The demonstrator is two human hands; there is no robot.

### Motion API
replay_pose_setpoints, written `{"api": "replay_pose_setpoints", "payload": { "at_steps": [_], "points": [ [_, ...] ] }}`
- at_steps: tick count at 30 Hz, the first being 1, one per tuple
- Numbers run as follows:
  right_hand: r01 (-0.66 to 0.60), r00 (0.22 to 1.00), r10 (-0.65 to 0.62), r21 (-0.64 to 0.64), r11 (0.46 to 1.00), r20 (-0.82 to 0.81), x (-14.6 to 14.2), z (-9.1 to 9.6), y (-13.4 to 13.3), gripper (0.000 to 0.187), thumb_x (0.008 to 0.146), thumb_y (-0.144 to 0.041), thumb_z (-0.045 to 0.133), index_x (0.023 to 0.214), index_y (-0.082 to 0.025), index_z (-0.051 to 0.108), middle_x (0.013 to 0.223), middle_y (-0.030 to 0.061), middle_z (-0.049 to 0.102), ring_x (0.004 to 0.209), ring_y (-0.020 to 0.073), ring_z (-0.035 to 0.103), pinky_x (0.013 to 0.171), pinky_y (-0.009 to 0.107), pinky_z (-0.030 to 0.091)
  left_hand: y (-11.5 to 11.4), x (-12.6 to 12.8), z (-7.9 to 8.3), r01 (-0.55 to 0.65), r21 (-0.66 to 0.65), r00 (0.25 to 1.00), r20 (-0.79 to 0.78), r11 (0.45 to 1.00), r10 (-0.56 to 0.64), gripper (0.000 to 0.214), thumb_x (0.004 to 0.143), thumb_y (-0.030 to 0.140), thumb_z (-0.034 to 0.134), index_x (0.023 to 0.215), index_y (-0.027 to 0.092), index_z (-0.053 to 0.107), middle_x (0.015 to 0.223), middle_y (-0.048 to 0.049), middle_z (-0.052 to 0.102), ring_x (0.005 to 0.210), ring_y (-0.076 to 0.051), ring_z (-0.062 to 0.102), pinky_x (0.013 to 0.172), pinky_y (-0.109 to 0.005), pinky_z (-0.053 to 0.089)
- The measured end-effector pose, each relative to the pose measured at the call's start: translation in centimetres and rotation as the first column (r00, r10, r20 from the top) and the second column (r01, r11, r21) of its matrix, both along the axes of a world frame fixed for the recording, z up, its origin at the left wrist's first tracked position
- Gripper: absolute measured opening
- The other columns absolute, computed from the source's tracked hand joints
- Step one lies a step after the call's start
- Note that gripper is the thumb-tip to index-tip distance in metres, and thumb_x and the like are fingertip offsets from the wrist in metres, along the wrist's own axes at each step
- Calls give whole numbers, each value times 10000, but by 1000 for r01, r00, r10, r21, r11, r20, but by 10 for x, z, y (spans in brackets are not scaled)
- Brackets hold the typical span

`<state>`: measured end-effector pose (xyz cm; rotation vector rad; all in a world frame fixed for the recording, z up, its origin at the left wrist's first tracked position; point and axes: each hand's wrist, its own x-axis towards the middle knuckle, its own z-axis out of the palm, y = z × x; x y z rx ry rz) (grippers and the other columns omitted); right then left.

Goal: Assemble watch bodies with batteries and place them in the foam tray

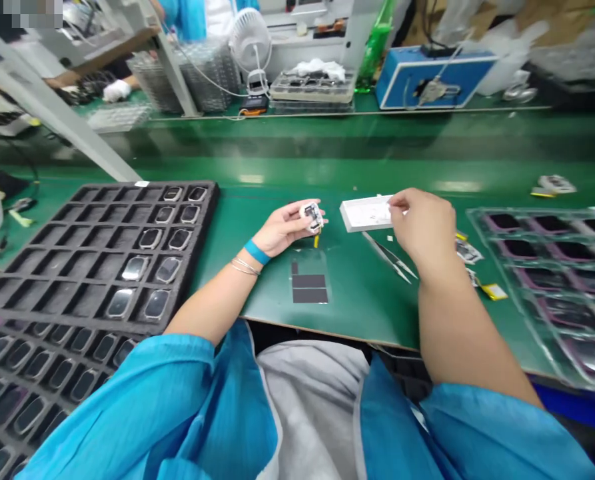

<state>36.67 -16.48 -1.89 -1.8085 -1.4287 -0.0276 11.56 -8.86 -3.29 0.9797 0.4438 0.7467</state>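
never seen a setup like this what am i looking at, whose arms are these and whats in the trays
This picture comes from a camera worn on a person's head, looking down at their own bare hands over a green workbench. The left hand holds a small white part with a yellow tab. The right hand pinches the edge of a flat white box, just above some tweezers. On the left, a black foam tray holds small glassy pieces in rows; on the right, a clear tray holds dark panels.
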Motion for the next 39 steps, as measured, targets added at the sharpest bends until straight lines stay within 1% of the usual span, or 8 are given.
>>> {"api": "replay_pose_setpoints", "payload": {
  "at_steps": [7,15,22,24,28,30,33,39],
  "points": [
    [-321,829,337,115,940,-447,-72,-5,-3,110,795,-291,678,822,-203,739,851,38,773,811,215,729,839,382,592,-2,1,-1,12,42,999,-49,999,-10,619,566,315,982,1124,187,747,1084,-84,775,974,-217,745,923,-362,602],
    [-283,809,330,170,944,-486,-82,-14,-8,80,795,-283,700,801,-211,734,840,29,777,807,219,740,811,372,595,-2,1,0,27,91,998,-57,995,-22,615,527,305,1000,1091,201,776,1037,-64,772,913,-183,725,833,-300,607],
    [-322,906,360,188,928,-225,-83,-16,-6,41,854,-232,668,812,-232,664,956,63,762,1003,253,703,1001,459,542,-1,2,-3,25,101,998,-64,995,-19,589,535,302,998,1074,203,783,999,-48,773,895,-172,726,843,-299,608],
    [-359,786,396,171,917,-475,-85,-16,-5,111,836,-256,713,921,-238,643,1076,61,746,1084,240,692,1037,467,541,1,0,-4,13,95,999,-51,995,-9,604,555,329,990,1107,214,772,1064,-58,773,959,-197,736,887,-324,607],
    [-628,210,197,22,778,-958,-82,-15,-3,343,745,-302,836,1010,-225,631,953,29,740,858,170,732,853,371,629,6,-5,-4,-31,100,999,-27,995,34,636,609,356,960,1185,215,729,1163,-77,760,1108,-256,730,1018,-396,572],
    [-637,146,110,-8,771,-983,-76,-13,-2,369,681,-312,893,937,-203,650,784,-4,697,711,131,698,760,305,628,9,-7,-3,-31,85,998,-48,996,35,612,656,337,930,1209,201,707,1174,-81,755,1106,-256,736,1031,-404,570],
    [-485,276,245,85,870,-930,-67,-9,-1,441,631,-362,924,975,-217,689,757,-31,674,666,116,662,703,274,606,12,-9,-1,32,36,992,-121,999,-27,560,714,258,876,1235,201,679,1123,-68,765,999,-222,767,914,-341,618],
    [-455,664,461,172,874,-588,-70,-6,-4,306,756,-471,800,896,-213,713,936,39,711,801,183,679,757,348,596,2,-1,1,157,-70,949,-266,985,-171,375,765,194,800,1119,155,681,930,-75,776,778,-183,773,652,-232,602]
  ]
}}
